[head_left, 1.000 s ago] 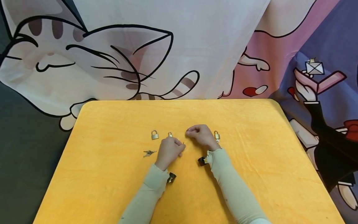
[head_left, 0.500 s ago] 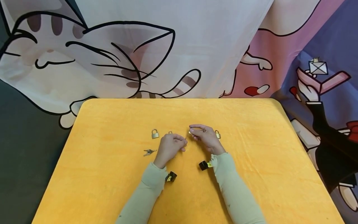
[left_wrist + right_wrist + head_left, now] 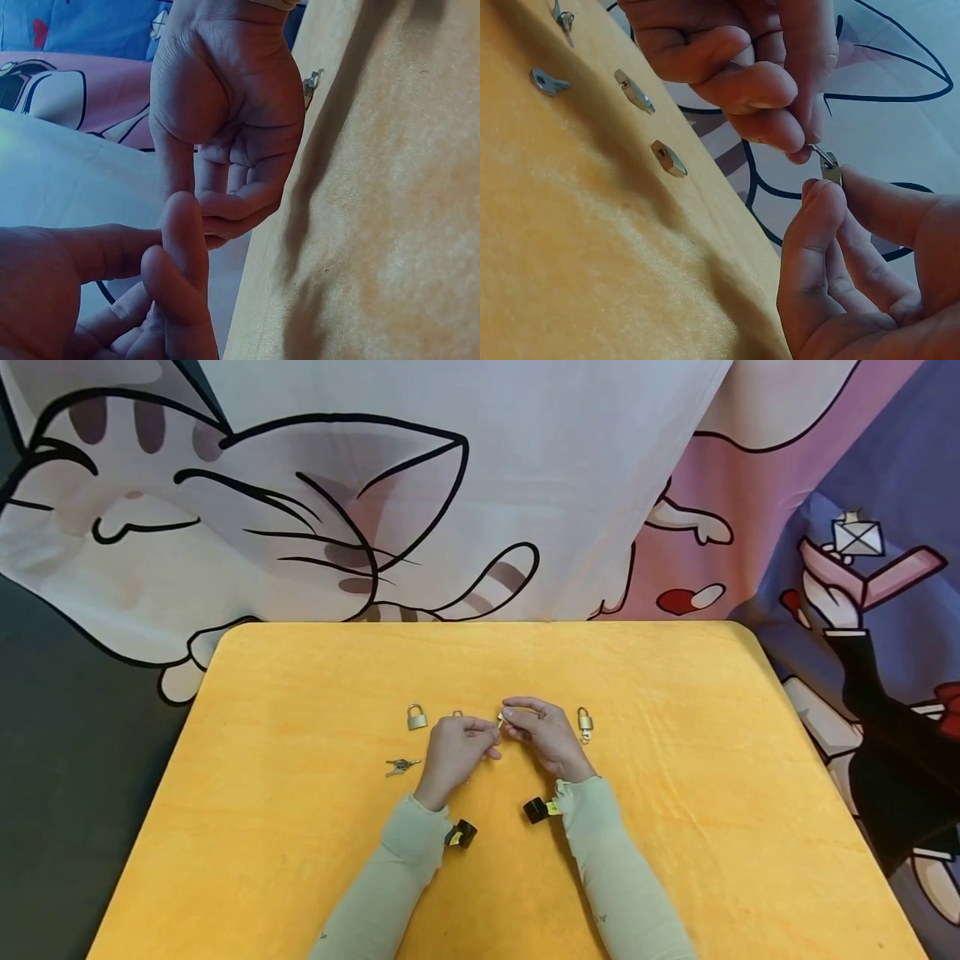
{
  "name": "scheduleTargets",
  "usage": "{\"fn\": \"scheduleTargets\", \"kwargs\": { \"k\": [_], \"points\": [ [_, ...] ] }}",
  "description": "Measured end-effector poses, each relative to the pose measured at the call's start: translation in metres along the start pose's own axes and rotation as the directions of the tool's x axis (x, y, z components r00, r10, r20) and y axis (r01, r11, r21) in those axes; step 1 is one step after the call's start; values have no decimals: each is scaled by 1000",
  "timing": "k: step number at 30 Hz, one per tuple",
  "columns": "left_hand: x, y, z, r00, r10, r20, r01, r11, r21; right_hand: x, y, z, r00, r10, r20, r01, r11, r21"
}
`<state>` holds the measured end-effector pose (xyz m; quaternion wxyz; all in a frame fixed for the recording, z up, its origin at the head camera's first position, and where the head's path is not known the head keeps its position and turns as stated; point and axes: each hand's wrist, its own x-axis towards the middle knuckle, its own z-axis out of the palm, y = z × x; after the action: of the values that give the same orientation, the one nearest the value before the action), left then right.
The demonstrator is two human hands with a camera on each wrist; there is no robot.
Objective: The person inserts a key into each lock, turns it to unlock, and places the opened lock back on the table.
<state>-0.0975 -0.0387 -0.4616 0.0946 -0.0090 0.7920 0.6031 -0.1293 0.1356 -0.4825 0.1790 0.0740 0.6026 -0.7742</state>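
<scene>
My left hand (image 3: 459,752) pinches a small key (image 3: 822,154) between thumb and fingers. Facing it, my right hand (image 3: 547,739) holds a small brass padlock (image 3: 830,169) by its body, keyhole end toward the key. In the right wrist view the key's tip meets the padlock's keyhole end; how deep it sits I cannot tell. Both hands are raised over the yellow table (image 3: 675,760). From the left wrist, my right hand (image 3: 232,105) and left hand (image 3: 112,277) meet fingertip to fingertip, hiding the padlock and key.
One padlock (image 3: 417,718) lies left of the hands; another (image 3: 457,713) is partly hidden behind the left hand. Loose keys (image 3: 402,767) lie nearer on the left, and a single key (image 3: 549,82) shows in the right wrist view. Right of the hands lies a padlock with a key (image 3: 585,722).
My right hand has turned, bringing the padlock into sight, then shifted left to the key. My left hand has risen slightly, still pinching the key.
</scene>
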Motion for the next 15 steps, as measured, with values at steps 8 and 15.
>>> {"fn": "scheduleTargets", "kwargs": {
  "k": [8, 15],
  "points": [
    [-1, -1, -2, 1000, -3, 4, 4, 995, -97, -1, -1, 3, 999, -32, 20, 32, 999, -12],
    [-1, 0, -2, 999, -23, 22, 26, 985, -170, -1, -1, 2, 997, -72, 29, 73, 997, -37]
  ]
}}
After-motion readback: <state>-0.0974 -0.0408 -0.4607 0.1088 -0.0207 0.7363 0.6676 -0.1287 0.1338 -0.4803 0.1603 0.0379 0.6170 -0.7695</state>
